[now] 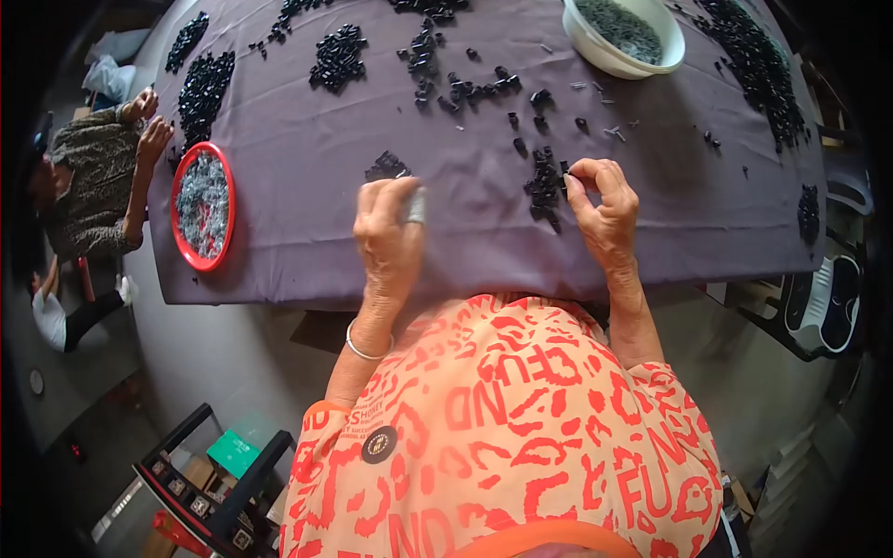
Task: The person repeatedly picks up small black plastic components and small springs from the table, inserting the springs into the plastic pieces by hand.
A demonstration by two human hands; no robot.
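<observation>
My right hand (pixel 606 200) pinches a small black plastic piece (pixel 564 173) between thumb and fingertips. It is just right of a loose heap of similar black pieces (pixel 542 186). My left hand (pixel 385 232) is slightly blurred, with its fingers curled together and a pale wrap (pixel 416 205) on one finger. What those fingers hold, if anything, is hidden. Just beyond them lies a small cluster of black pieces (pixel 383 166), partly covered by the hand.
A white bowl (pixel 595 58) of small grey parts stands at the far right. At the left edge is a red basket (pixel 230 200) of clear parts. More black heaps (pixel 337 59) lie on the purple cloth (pixel 298 158). Another person (pixel 93 177) works at the left.
</observation>
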